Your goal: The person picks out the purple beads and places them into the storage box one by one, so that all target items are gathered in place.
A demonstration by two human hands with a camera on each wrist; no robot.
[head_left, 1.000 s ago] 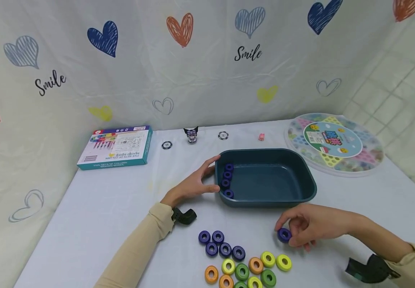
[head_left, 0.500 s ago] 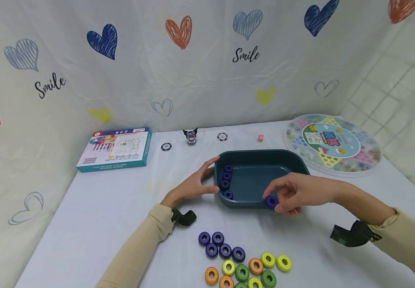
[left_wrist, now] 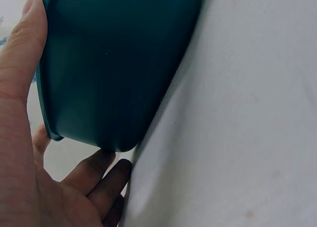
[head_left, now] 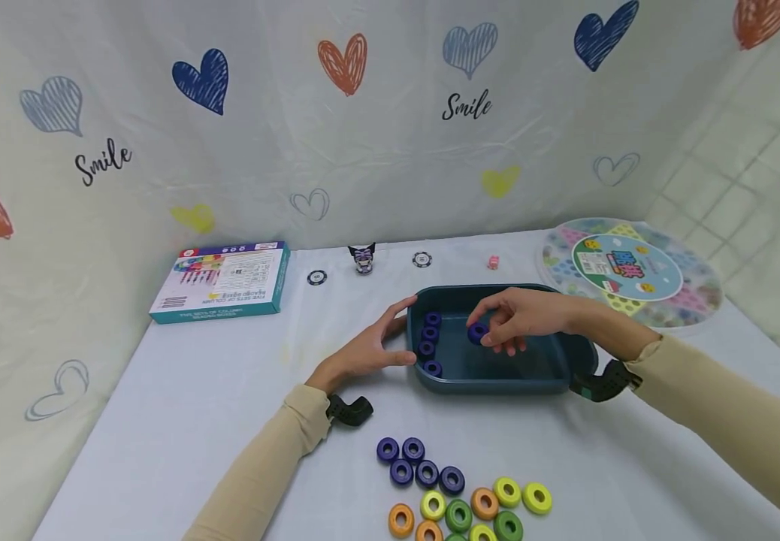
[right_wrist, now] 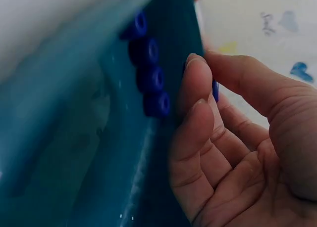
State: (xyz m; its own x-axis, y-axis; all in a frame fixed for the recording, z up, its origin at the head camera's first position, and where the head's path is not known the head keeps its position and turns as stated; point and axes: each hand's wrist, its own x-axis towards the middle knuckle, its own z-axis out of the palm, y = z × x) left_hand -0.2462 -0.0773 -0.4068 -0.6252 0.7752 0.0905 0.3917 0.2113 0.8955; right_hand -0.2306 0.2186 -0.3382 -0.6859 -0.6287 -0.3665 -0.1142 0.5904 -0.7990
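My right hand (head_left: 528, 314) pinches a purple ring bead (head_left: 476, 333) between thumb and fingers, above the inside of a dark teal rectangular basin (head_left: 494, 387). Several purple beads (head_left: 427, 349) line the basin's left end in a row; the right wrist view shows the same beads (right_wrist: 150, 79) close to my fingers. My left hand (head_left: 366, 349) rests against the basin's left end, thumb and fingers spread along it. From the left wrist, my fingertips (left_wrist: 123, 166) touch the outer wall (left_wrist: 109, 64). In the right wrist view, fingers mostly hide the held bead (right_wrist: 215, 90).
In front of the basin lie several loose purple beads (head_left: 401, 472), with orange, yellow (head_left: 537, 498) and green ones nearer. A flat box (head_left: 221, 282) lies back left and a round game board (head_left: 627, 267) back right. Chips, a small figurine (head_left: 363, 258) and a pink piece stand behind.
My right hand has carried the purple bead from the table in front of the basin, over its near rim, to above its inside. My left hand stays at the left end.
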